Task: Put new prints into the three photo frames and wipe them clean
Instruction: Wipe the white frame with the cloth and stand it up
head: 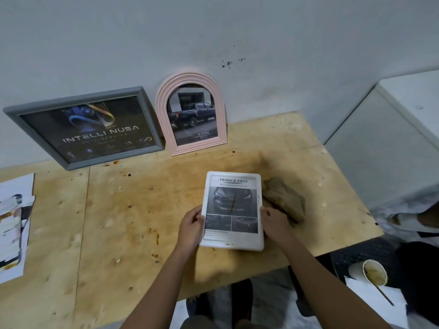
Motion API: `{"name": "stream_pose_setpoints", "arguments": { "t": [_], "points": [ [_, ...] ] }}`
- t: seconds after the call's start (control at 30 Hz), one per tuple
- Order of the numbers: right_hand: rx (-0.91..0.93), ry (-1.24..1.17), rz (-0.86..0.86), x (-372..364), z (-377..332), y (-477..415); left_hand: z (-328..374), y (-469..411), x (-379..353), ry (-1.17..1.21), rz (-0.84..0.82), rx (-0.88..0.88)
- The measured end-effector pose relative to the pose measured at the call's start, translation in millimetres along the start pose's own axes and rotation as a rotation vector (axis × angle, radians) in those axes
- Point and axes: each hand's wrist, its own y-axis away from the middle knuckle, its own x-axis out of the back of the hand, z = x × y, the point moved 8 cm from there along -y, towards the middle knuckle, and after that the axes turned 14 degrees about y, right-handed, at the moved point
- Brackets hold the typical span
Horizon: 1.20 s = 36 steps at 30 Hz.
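**Third frame in hand, cloth within reach**

The white photo frame [231, 210] sits face up near the front edge of the plywood table [118, 210], with a car print reading "TOUGH & AGILE" already behind its front. The left hand [191, 224] curls round the frame's left edge and the right hand [275, 222] clasps the right edge, with the thumbs at the front rim. Whether the frame lies flat on the wood or is lifted slightly, I cannot tell.

A crumpled brown cloth [285, 200] lies on the table just beside the frame's right edge, behind the right hand. The grey frame [71, 99] and the pink arched frame [160, 103] lean against the wall at the back, both filled. This looks like the last of the three.

To do it well, keep the hold on the outer edges only — thumbs on the glazing would leave fresh marks. One hand should steady the frame while the other takes the cloth and wipes edge to edge, including the stained bottom rim. A stack of prints [11, 222] lies well off to the left.
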Motion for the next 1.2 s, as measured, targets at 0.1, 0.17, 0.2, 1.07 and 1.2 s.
{"name": "stream_pose_setpoints", "arguments": {
  "t": [0.1, 0.17, 0.2, 1.07, 1.2],
  "points": [
    [0.059, 0.140, 0.049, 8, -5, -5, -4, 2, -3, -0.129, 0.004, -0.069],
    [0.087, 0.186, 0.071, 13, -7, -8, -5, 4, -4, -0.202, 0.016, -0.108],
    [0.102, 0.199, 0.083, 16, -8, -10, -6, 5, -5, -0.223, 0.028, -0.121],
    [0.214, -0.352, 0.174, 64, -62, -19, -16, 28, 13, -0.218, 0.163, -0.266],
    [0.412, -0.123, -0.191, 20, -118, -1, -14, 29, 13, -0.215, 0.157, -0.289]
  ]
}}
